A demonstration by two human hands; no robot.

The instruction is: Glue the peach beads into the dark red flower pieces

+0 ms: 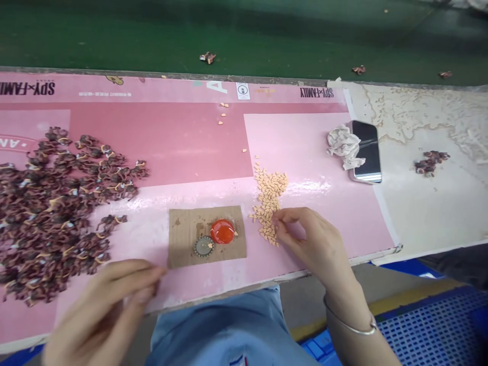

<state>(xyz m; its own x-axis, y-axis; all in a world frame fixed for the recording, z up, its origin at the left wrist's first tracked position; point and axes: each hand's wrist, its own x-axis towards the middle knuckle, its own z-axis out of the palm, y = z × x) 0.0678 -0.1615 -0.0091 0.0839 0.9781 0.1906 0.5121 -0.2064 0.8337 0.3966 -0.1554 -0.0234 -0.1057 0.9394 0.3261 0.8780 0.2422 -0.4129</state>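
My right hand (314, 244) is at the edge of a pile of small tan pieces (270, 190), thumb and forefinger pinched together among them. Whatever lies between those fingertips is too small to make out. Low at the left, my left hand (110, 300) has its thumb and fingers pressed together, and its tips hide anything they hold. Between the hands lies a piece of brown cardboard (183, 223). On it sit a shiny red disc (222, 231) and a grey bottle cap (204, 246), with a tan crumb on the cap and another beside the disc.
A large heap of small dark maroon figures with yellowish bands (64, 188) covers the left side. A phone (366, 152) and crumpled tissue (343, 143) lie at the right. More maroon pieces (430, 162) rest further right. Behind runs a green belt (267, 40) with a few scattered pieces.
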